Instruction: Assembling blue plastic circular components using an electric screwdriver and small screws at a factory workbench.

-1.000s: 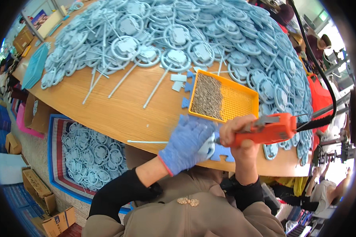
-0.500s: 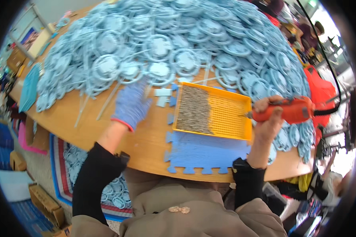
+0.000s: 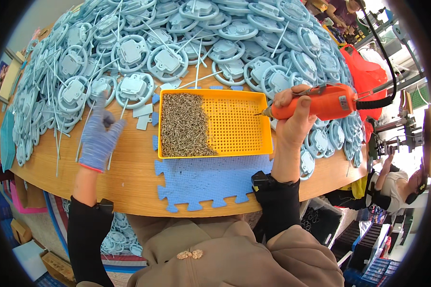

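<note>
My right hand is wrapped round a red electric screwdriver, its thin bit pointing left over the right end of a yellow perforated tray. Small metal screws fill the tray's left part. My left hand, in a blue knitted glove with a red cuff, is left of the tray with fingers apart. Its forefinger reaches to a light-blue ring-shaped plastic part at the front of the pile; I cannot tell whether it touches. A similar part lies just to the right, its thin stem near the glove's thumb.
A large heap of such blue parts covers the far table. Small flat blue plates lie beside the tray. A blue foam mat extends from under it. A black cable hangs at right, near a red bag. Other people work beyond.
The whole view has shifted, so tray and hands appear further left. The screwdriver's bit has moved from the tray's right rim to over its inside. My left forefinger now stretches toward the pile.
</note>
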### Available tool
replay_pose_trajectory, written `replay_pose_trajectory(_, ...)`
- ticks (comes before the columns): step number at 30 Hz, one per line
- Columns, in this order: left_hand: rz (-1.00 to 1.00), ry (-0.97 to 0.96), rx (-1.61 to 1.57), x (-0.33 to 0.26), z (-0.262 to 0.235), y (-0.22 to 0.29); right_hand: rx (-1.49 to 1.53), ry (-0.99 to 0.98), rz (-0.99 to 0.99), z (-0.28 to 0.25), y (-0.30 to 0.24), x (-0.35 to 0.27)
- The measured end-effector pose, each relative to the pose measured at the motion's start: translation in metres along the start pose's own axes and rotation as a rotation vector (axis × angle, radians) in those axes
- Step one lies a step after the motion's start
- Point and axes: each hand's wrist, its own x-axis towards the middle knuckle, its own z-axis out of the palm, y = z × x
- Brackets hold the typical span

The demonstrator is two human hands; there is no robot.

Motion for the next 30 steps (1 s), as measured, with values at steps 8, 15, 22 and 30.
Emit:
replay_pose_trajectory(8,-0.019,-0.021,0.231,0.009,0.021,0.004,-0.102,0.007,0.033,0.002,0.000,0.001)
replay_pose_trajectory(15,0.045,0.172,-0.416,-0.029,-0.021,0.027,-0.108,0.009,0.021,-0.005,0.002,0.001)
replay_pose_trajectory(22,0.338,0.090,-0.083,-0.140,-0.036,0.057,-0.127,0.020,0.006,0.009,-0.008,-0.001)
replay_pose_trajectory(30,0.615,-0.196,0.265,-0.141,0.017,0.068,0.094,-0.131,0.109,0.072,-0.080,-0.047)
